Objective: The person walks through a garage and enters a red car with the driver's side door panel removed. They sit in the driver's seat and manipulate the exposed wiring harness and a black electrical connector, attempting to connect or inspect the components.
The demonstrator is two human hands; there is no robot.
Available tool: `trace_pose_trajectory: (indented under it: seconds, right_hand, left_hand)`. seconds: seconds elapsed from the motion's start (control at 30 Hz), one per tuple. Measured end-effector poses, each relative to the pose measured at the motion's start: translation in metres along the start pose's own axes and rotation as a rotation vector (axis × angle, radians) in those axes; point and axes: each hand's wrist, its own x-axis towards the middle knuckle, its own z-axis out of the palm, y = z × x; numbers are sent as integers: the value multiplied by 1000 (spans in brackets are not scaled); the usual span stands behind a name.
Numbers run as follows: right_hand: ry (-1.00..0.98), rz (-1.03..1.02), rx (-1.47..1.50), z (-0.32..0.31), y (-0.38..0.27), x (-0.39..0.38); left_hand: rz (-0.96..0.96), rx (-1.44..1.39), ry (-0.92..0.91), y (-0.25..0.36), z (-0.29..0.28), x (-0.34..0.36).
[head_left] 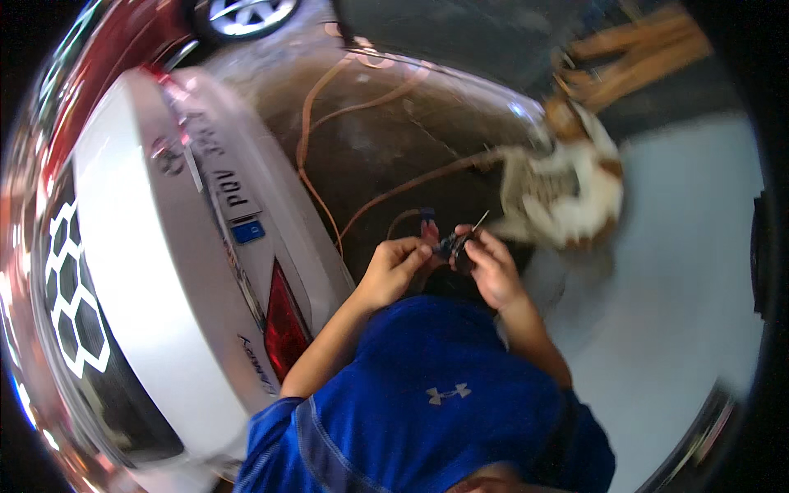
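At the bottom centre of the frame, a blue shirt (427, 403) of smooth knit fabric with raised seams is filling the foreground, and both bare forearms are rising out of it toward the middle. The left hand (393, 269) is curling closed, its fingertips pinching one end of a small dark part (454, 245) just above centre. The right hand (493, 264) is wrapping around the other side of the same part, fingers bent and gripping it, with a thin metal pin or wire sticking up from between the fingers. Holding it from both sides like this is probably keeping the small piece steady and close under the eyes; its exact shape is too blurred to tell, though it looks hard, dark and roughly rounded.

At left, the glossy white rear of a car (164, 271) is curving through the frame, with a red tail lamp (283, 316) of shiny plastic facing the left forearm. Beyond the hands, an orange cable (325, 193) is looping loosely over the dull brown concrete floor (386, 140). In the upper right, a white and tan furry animal (571, 193) is lying beside the floor's pale grey stretch, blurred.
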Motion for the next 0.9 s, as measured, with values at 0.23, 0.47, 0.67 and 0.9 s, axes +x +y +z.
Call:
trace_pose_trajectory:
  seconds: [0.23, 0.47, 0.67, 0.9]
  right_hand:
    - [-553, 49, -667, 99, -107, 251]
    - [-593, 236, -469, 164, -97, 450]
    - [-344, 228, -487, 192, -112, 590]
    - [-301, 86, -562, 273, -176, 761]
  left_hand:
    - [0, 228, 462, 92, -113, 86]
    - [121, 551, 845, 112, -220, 157]
    - [310, 944, 733, 232, -391, 241]
    - [1253, 1025, 443, 476, -529, 337]
